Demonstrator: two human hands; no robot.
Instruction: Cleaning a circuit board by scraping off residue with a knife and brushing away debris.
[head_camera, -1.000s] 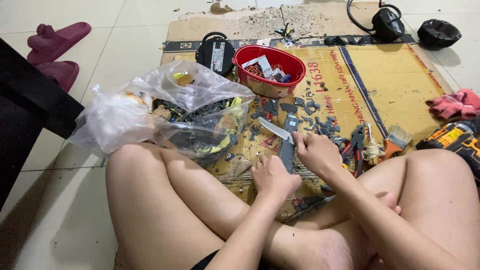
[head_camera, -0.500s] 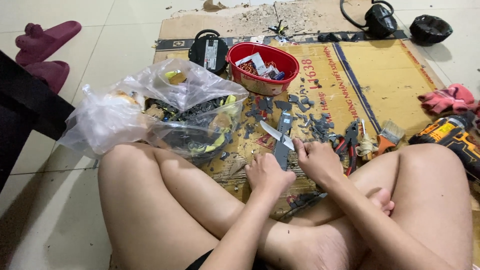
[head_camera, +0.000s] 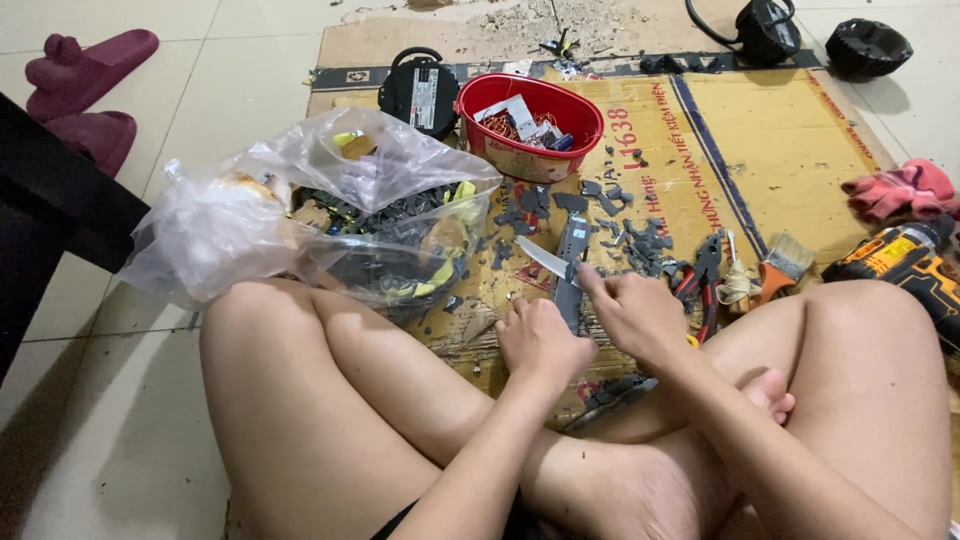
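The left hand (head_camera: 540, 345) closes around a dark grey strip (head_camera: 571, 262). The right hand (head_camera: 632, 312) grips a knife (head_camera: 543, 258) against it, above the cardboard (head_camera: 760, 150).

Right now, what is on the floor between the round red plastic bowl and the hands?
In the head view, dark grey broken plastic bits litter the cardboard between the round red plastic bowl and both hands.

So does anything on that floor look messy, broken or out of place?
Yes. Dark broken fragments lie scattered across the cardboard mat beyond the hands, and pale crumbled debris covers the cardboard's far edge.
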